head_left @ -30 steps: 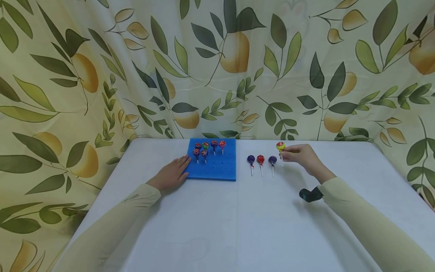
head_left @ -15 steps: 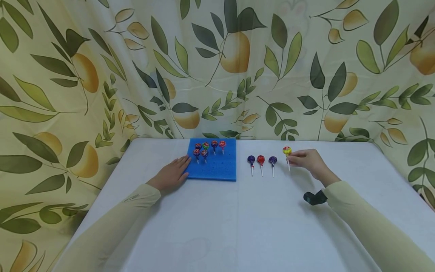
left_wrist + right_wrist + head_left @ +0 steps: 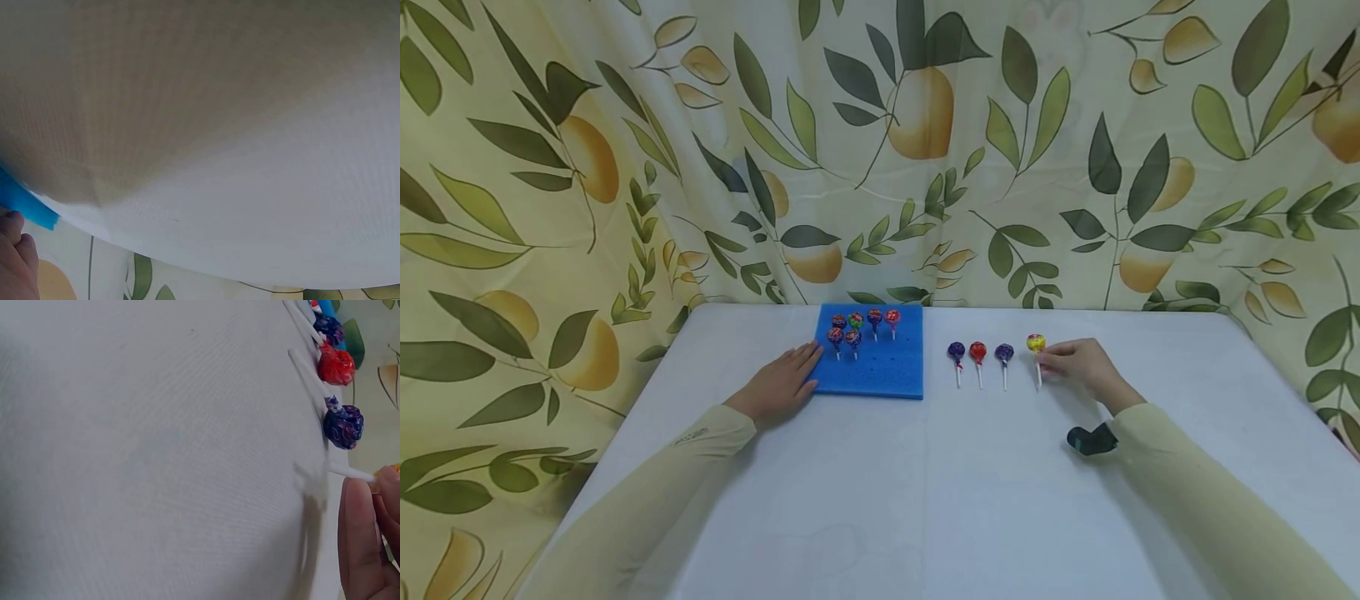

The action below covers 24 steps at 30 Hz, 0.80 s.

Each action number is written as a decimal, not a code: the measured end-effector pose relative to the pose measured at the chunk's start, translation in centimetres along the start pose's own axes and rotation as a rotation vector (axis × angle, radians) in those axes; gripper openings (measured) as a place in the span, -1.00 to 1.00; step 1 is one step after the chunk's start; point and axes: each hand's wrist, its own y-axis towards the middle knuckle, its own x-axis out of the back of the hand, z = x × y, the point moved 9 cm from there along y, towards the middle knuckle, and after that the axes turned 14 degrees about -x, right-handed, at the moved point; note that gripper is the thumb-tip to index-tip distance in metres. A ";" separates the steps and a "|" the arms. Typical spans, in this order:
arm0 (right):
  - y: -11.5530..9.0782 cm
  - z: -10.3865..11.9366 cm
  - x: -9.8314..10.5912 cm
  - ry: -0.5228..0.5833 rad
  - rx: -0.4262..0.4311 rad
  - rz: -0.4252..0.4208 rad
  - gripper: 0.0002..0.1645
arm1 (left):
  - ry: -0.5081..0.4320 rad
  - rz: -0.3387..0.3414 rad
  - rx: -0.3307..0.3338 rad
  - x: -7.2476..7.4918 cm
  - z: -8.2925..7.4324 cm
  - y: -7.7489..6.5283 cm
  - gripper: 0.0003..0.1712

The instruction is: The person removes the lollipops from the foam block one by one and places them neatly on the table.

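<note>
Between thumb and fingers, my right hand (image 3: 1086,367) pinches a yellow lollipop (image 3: 1036,342) by the stick, just under its wrapped head. The right wrist view shows the white stick (image 3: 351,471) angled over the cloth, its head mostly hidden by the fingers. To its left lie a purple lollipop (image 3: 1003,353), a red lollipop (image 3: 977,352) and another purple lollipop (image 3: 956,352) in a row. My left hand (image 3: 778,383) rests flat with its fingers on the left edge of a blue foam board (image 3: 880,379). Several lollipops (image 3: 853,338) stand in the board's back part.
A white cloth covers the table (image 3: 880,483). Behind it hangs a curtain (image 3: 880,208) patterned with leaves and fruit. A dark wrist camera (image 3: 1092,439) sticks out from the right sleeve near the tabletop.
My right hand has moved right and then lower with the yellow lollipop, now at the right end of the row. The left hand has stayed on the board.
</note>
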 end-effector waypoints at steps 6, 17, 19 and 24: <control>0.4 -0.2 -0.3 -0.076 0.003 -0.027 -0.46 | -0.002 0.011 0.010 -0.1 0.1 -0.1 -0.27; 0.8 -0.7 -0.8 -0.116 -0.059 -0.054 -0.42 | -0.014 0.010 0.010 0.2 -0.1 -0.1 -0.27; 0.9 -0.7 -0.9 -0.126 -0.065 -0.062 -0.44 | -0.011 0.006 0.007 0.2 -0.1 -0.1 -0.27; 0.8 -0.5 -0.9 -0.131 -0.060 -0.061 -0.46 | -0.005 0.010 0.010 0.1 0.0 -0.1 -0.27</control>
